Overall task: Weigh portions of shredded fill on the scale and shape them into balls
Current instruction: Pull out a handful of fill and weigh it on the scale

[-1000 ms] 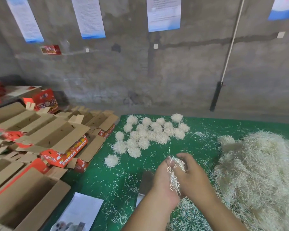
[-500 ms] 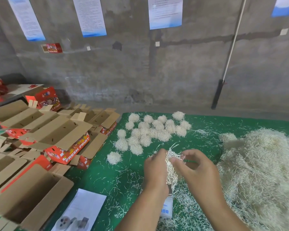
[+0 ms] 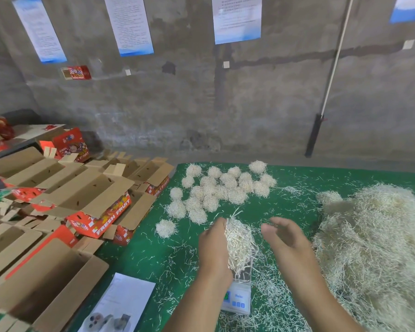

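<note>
while the left hand (image 3: 213, 250) cups a loose clump of pale shredded paper fill (image 3: 240, 245) over the small white digital scale (image 3: 236, 298) at lower centre, the right hand (image 3: 285, 238) hovers released beside it. the fill looks feather-light, springy, prone to shedding; best gathered from underneath with curled fingers.

My right hand (image 3: 283, 238) has let go of the portion of shredded fill (image 3: 238, 243) and drawn apart from it, fingers loose. I now hold it with my left hand (image 3: 213, 245) alone, lower, just above the scale (image 3: 236, 298).
</note>
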The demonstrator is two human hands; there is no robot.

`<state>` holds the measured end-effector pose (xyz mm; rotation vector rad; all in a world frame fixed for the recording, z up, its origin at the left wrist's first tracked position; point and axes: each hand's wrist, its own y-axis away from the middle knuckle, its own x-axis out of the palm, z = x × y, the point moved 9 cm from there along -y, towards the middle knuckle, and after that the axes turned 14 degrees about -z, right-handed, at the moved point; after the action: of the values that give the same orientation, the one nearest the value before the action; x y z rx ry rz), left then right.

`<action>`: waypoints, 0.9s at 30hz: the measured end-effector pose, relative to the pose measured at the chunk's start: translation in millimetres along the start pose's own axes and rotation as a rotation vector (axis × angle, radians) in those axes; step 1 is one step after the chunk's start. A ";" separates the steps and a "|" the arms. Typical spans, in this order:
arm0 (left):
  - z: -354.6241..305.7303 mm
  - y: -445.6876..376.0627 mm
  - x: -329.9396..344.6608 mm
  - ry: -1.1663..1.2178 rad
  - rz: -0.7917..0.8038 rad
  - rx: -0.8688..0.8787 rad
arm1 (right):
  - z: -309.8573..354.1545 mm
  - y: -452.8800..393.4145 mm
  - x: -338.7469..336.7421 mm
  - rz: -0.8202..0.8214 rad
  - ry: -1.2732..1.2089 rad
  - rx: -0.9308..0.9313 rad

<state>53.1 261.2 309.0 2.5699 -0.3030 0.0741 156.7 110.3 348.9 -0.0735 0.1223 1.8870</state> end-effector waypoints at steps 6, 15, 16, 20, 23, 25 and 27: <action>-1.0 32.6 29.9 -0.216 0.011 0.441 | -9.9 37.4 63.2 0.414 -0.660 0.559; -4.4 64.3 59.5 -0.402 0.056 0.705 | -20.2 -13.5 8.0 -0.049 -0.376 0.311; -2.9 67.8 61.9 -0.362 0.110 0.675 | -17.7 -14.6 6.5 -0.047 -0.328 0.277; 21.4 61.3 54.6 -0.030 0.185 0.168 | -5.9 -21.3 17.8 -0.068 -0.342 0.255; 53.1 47.3 50.8 0.108 0.179 -0.428 | 3.5 -20.7 32.1 0.010 -0.379 0.274; 53.4 55.3 52.7 0.065 0.324 -0.617 | 10.1 -26.4 29.9 0.011 -0.216 0.122; 45.2 57.5 53.9 0.079 0.461 -0.687 | 16.2 -25.8 34.5 0.020 -0.089 0.051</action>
<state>92.0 179.1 306.4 1.7784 -0.7424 0.2008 170.5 152.8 359.8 0.0463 0.1103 1.9031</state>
